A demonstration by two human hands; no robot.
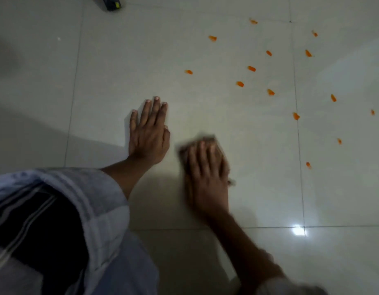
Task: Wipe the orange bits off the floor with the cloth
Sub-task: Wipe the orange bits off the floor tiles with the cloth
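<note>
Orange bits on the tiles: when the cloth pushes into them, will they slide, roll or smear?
Probably slide: the orange bits look small and light on glossy floor tiles. Their oblong shape suggests little rolling. Smearing cannot be ruled out. The cloth under the right hand looks soft and flat.

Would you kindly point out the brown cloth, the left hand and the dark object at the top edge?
Brown cloth (207,139), head view: far edge.
Left hand (149,135), head view: back.
Dark object (112,3), head view: middle.
</note>
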